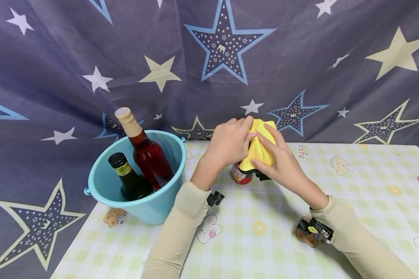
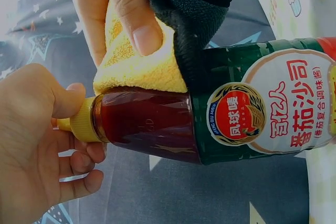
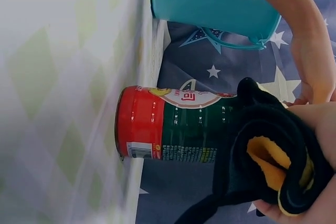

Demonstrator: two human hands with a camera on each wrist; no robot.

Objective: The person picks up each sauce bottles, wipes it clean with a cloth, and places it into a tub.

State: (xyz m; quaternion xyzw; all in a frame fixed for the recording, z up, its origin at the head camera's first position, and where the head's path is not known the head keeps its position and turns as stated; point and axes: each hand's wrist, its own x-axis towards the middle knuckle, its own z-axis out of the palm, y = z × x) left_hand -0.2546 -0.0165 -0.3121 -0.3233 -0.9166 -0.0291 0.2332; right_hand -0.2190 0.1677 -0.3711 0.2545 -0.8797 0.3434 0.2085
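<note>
Fingers of the left hand (image 2: 31, 145) curl round the yellow cap (image 2: 84, 125) of a ketchup bottle (image 2: 220, 124), the thumb lying along the cap's upper side and the other fingers tucked beneath it. In the head view the same left hand (image 1: 227, 143) sits on top of the bottle (image 1: 241, 175), which stands upright on the table (image 1: 370, 193) just in front of the star-patterned curtain (image 1: 300, 58). Only the bottle's red base and part of its label show there, the rest being hidden by hands and cloth.

The right hand (image 1: 279, 162) presses a yellow cloth (image 1: 260, 145) with a black edge against the bottle's shoulder. Its thumb (image 2: 134, 17) lies flat on the yellow face of the cloth (image 2: 131, 66) and the other fingers wrap round the far side, so the cloth is gripped between them. From the right wrist view the cloth's black side (image 3: 273, 150) bunches over the upper part of the bottle (image 3: 173, 132), with a fold of yellow showing inside it.

To the left of the hands a light blue bucket (image 1: 150, 209) stands on the table near its left edge, close to the left forearm. Two bottles lean inside it: a tall one with red liquid and a pale cap (image 1: 144, 151), and a shorter dark one with a black cap (image 1: 129, 178). The tablecloth is a pale green and yellow check with small cartoon animals.
</note>
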